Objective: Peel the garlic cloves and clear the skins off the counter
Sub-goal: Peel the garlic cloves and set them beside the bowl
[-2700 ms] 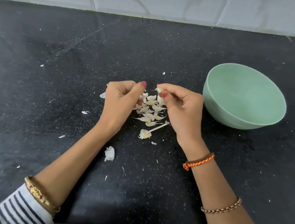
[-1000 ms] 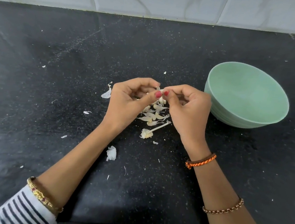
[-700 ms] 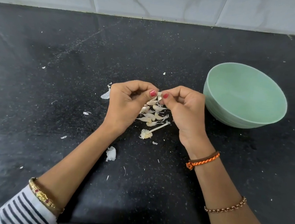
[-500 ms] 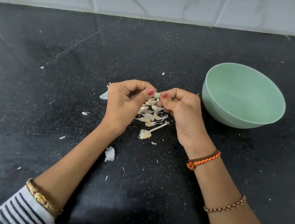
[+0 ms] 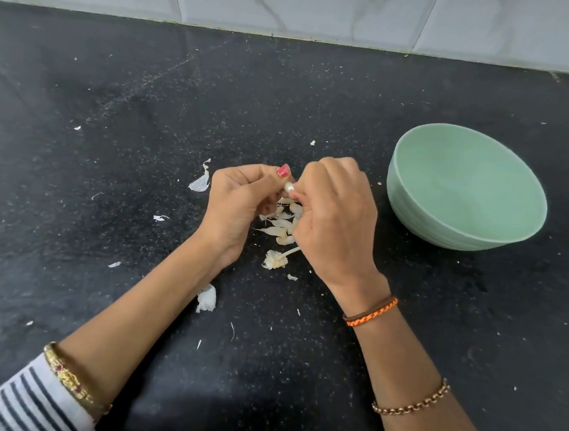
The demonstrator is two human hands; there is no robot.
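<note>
Both hands' fingers hide most of the garlic clove.

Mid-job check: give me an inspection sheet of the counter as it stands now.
Surface: black counter, speckled with tiny white flakes.
Job's things: one clove pinched between both hands; clove pile and stem on the counter below them.
Clutter: loose skins left of the hands and by the left forearm.
Grippers: left hand and right hand both grip the clove.
Cables: nothing seen.
Surroundings: green bowl to the right, nothing visible inside; tiled wall behind.
</note>
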